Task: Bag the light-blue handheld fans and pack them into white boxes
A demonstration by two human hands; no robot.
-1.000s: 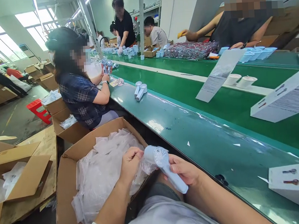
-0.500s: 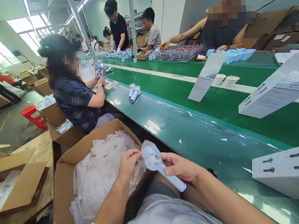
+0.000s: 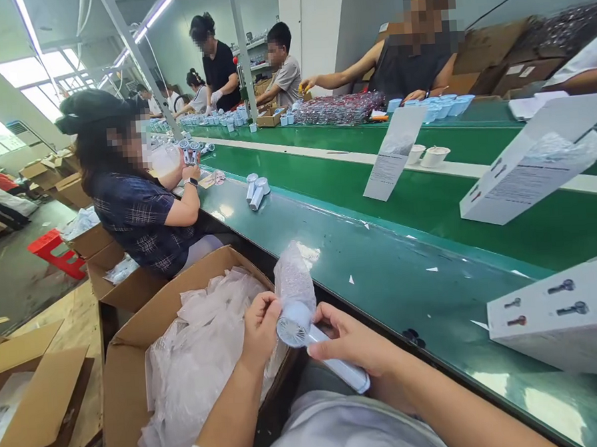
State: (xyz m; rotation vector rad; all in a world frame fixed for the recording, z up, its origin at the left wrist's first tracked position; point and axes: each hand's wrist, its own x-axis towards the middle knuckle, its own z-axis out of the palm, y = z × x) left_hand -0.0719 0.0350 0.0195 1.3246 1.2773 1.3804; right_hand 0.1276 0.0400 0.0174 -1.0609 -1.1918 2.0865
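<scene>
By the big box's (image 3: 120, 366) right edge, the left hand (image 3: 260, 327) pinches the bubble bag (image 3: 294, 277) and the right hand (image 3: 352, 337) grips the blue fan (image 3: 292, 328). The bag has just popped up, so more shows.

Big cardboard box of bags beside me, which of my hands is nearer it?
Left. Your left hand is by the box, at its right edge; your right hand is farther right, on the fan.

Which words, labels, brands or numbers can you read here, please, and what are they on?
No text is readable.
Tilted white panel: printed lines, too small.
Open white box: printed lines, too small and blurred.
Lower-right white box: pictures, no readable text.
</scene>
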